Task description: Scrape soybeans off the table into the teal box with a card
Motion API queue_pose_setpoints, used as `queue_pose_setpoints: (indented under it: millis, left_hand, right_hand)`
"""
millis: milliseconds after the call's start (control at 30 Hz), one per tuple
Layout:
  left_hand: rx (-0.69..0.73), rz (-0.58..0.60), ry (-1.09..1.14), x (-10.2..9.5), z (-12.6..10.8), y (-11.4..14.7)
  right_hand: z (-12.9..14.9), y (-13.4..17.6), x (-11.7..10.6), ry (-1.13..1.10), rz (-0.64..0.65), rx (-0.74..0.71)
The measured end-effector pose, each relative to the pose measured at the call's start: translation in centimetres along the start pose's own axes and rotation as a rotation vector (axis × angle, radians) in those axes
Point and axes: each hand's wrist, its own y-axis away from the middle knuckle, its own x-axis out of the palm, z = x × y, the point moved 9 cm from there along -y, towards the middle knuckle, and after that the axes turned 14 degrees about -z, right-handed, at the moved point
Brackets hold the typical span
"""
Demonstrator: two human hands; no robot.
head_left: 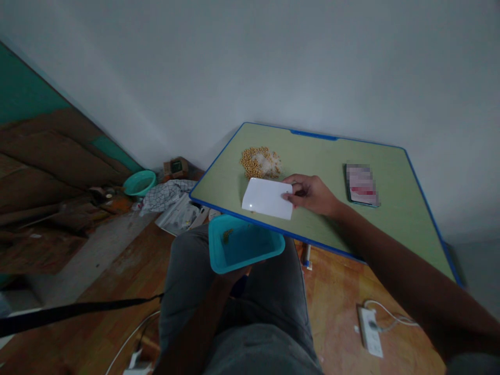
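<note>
My right hand (pixel 310 194) pinches a stiff white card (pixel 267 198) by its right end. The card is tilted over the front edge of the green table (pixel 320 156), just in front of a pile of yellow soybeans (pixel 253 162) topped with white grains (pixel 269 162). Below that edge, over my lap, is a blue plastic container (pixel 246 264), with a few small greenish-yellow bits in its left part. My left hand (pixel 239 273) holds the container from beneath; most of its fingers are hidden by it.
A phone (pixel 361 184) with a blurred screen lies at the table's right. On the floor, a power strip (pixel 369 330) with cables sits to the right. Left of the table are a turquoise basin (pixel 139 182), a checked cloth (pixel 166 195) and a small cardboard box (pixel 175 167). A wall stands behind.
</note>
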Motion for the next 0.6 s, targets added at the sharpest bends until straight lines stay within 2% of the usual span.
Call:
queue_pose_setpoints:
  millis: [167, 300, 467, 600]
  left_hand:
    - [-0.031, -0.093, 0.019, 1.0, 0.1, -0.5]
    - [-0.009, -0.047, 0.041, 2.4, -0.1, -0.7]
    - [-0.012, -0.102, 0.045, 1.6, 0.1, -0.8]
    - [0.03, -0.144, -0.098, -0.1, 0.1, -0.5]
  right_hand:
    - [-0.5, 0.5, 1.1, -0.125, 0.1, 0.145]
    - [-0.3, 0.9, 1.9, -0.161, 0.171, 0.196]
    - [-0.1, 1.1, 2.3, -0.197, 0.206, 0.22]
    - [0.0, 1.1, 2.4, -0.2, 0.218, 0.215]
